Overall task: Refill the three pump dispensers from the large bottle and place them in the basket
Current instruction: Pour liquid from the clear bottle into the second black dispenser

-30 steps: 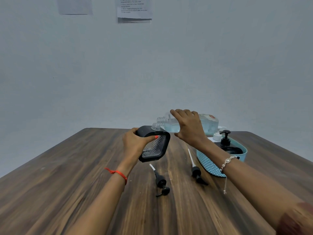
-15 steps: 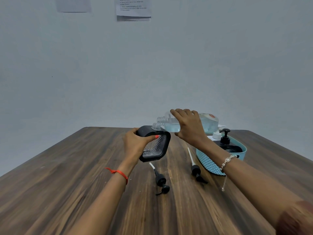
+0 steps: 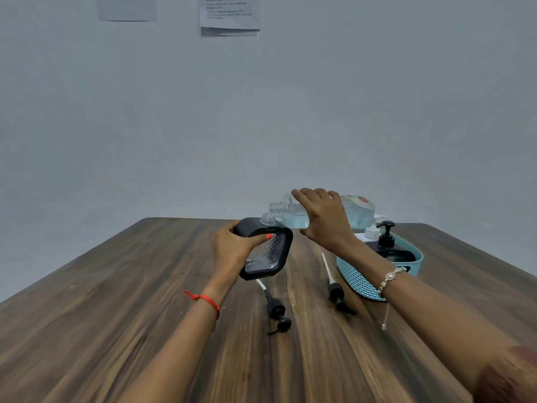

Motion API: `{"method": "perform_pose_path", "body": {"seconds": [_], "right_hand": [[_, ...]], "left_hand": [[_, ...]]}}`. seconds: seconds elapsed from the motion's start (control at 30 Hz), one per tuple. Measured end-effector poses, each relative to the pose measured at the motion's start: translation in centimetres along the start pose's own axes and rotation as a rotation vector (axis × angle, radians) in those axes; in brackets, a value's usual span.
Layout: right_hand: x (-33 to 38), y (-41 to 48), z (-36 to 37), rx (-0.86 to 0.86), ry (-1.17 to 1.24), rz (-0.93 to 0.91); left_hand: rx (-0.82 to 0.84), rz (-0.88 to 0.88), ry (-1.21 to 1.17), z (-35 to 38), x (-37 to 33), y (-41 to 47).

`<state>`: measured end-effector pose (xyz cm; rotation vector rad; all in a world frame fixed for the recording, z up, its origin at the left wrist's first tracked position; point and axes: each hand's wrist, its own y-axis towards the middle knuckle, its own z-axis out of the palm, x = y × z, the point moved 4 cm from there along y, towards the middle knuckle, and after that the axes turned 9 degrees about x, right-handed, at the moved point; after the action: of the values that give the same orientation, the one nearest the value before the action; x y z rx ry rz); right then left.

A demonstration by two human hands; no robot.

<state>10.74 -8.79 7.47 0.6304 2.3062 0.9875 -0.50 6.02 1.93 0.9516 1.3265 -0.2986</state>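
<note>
My left hand (image 3: 232, 251) grips a black-framed clear dispenser (image 3: 268, 253), lifted off the table and tilted, its open clear neck at the top. My right hand (image 3: 324, 218) grips the large clear bottle (image 3: 356, 212) of bluish liquid, held on its side with its open mouth just above the dispenser's neck. A blue woven basket (image 3: 360, 282) stands at the right and holds a black pump dispenser (image 3: 386, 242) and a white-capped one (image 3: 369, 233). Two black pump heads with white tubes, one (image 3: 274, 308) and the other (image 3: 335, 292), lie on the table.
The wooden table (image 3: 116, 315) stretches wide to the left and toward me. A plain wall rises behind it, with two paper sheets (image 3: 229, 14) pinned near the top.
Both hands have held nearly still. The large bottle stays tipped over the dispenser's neck.
</note>
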Motion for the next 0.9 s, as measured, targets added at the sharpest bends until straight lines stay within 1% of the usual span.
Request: {"method": "perform_pose_path", "body": {"seconds": [0.9], "right_hand": [[0.28, -0.11, 0.37, -0.015, -0.060, -0.024]], "left_hand": [[-0.017, -0.016, -0.007, -0.35, 0.32, -0.53]]}}
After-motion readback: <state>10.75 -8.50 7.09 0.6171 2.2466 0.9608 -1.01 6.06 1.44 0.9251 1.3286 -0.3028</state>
